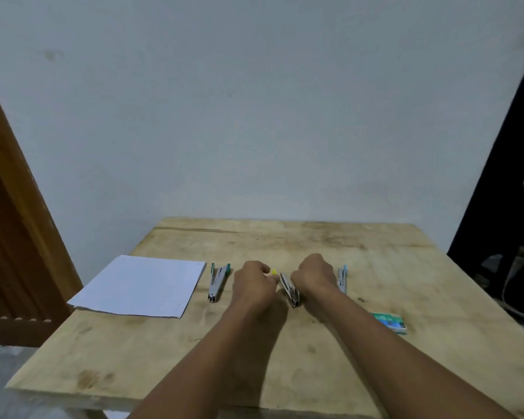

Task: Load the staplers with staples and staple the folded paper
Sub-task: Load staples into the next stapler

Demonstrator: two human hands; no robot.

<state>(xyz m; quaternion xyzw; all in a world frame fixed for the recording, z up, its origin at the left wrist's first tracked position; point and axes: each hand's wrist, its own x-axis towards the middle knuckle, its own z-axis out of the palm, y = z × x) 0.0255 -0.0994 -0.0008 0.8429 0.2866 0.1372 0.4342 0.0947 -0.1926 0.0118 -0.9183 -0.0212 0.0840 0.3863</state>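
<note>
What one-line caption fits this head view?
Left hand and right hand hold the yellow stapler between green stapler and blue stapler; paper left, staple box right.

Dim, bluish, even room light. A soft shadow pools on the table (375,252) near its middle. Everything is slightly blurred; the wide lens bows the edges, and the right side is dark.

1. Over on the right, the green staple box (389,322) has pale print across its top face. It is too blurred to make out a single word or number.
2. On the left, the white paper (139,285) shows one tiny dark speck near its far right corner, too small to tell as writing.
3. So no text, brand or number can be read here.
</note>
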